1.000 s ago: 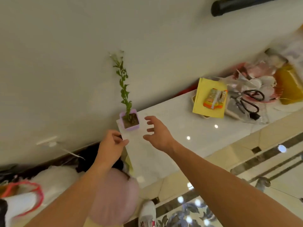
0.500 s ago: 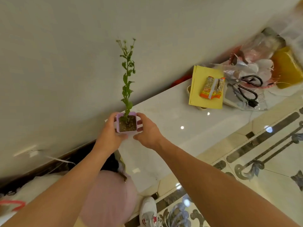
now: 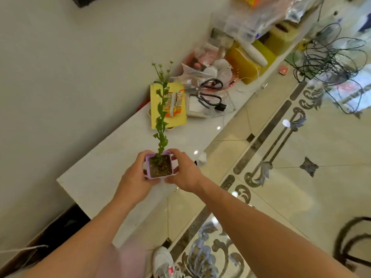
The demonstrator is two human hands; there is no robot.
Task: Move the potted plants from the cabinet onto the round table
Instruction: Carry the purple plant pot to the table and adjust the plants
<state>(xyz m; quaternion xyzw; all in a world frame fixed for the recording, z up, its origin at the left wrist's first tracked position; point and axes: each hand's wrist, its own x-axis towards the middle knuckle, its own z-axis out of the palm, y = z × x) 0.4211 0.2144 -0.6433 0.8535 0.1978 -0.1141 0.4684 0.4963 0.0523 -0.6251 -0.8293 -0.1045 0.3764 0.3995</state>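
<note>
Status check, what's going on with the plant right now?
Left hand and right hand grip purple pot, plant upright. Held above white cabinet top. Path clear; round table unseen.

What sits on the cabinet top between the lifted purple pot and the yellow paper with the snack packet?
Nothing: in the head view the white cabinet top is bare between the purple pot, held by the left hand and right hand, and the yellow paper.

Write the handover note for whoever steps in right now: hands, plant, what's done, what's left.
Left hand and right hand: both grip the purple pot from opposite sides, holding it above the white cabinet top.
Plant: tall thin stem, roughly upright.
Done: pot picked up.
Left: carry it to the round table, which is not in view, and set it down. No other potted plants visible on the cabinet.
</note>
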